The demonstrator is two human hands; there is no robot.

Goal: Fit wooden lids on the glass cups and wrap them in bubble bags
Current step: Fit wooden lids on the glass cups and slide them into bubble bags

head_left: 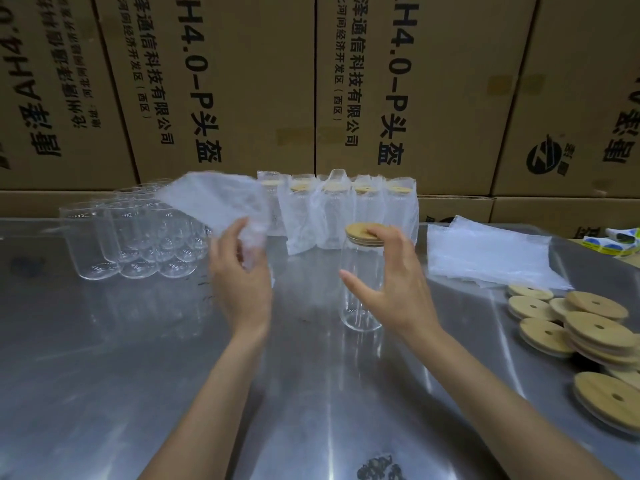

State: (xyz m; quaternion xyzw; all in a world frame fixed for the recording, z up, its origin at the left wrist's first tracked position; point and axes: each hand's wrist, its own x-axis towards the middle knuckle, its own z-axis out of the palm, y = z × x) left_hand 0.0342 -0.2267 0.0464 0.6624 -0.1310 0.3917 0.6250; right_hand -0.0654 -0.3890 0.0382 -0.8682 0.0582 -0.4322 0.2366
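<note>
My right hand [391, 282] grasps the lidded clear glass cup [362, 292] at centre; my left hand [242, 271] pinches a limp white bubble bag [214, 202] toward ten o'clock. The glass looks slippery and fragile, so I'd grip its wall.

Clear glass cups [138, 237] far left on a shiny grey steel table [104, 375]. Pale tan wooden lids [595, 334] right. Translucent white bubble bags [485, 254]. Brown cartons [408, 81] printed with black lettering behind.

left hand [242, 282] holds bubble bag [214, 206]; right hand [398, 282] grips lidded glass cup [360, 306] | steel table [138, 375]
</note>
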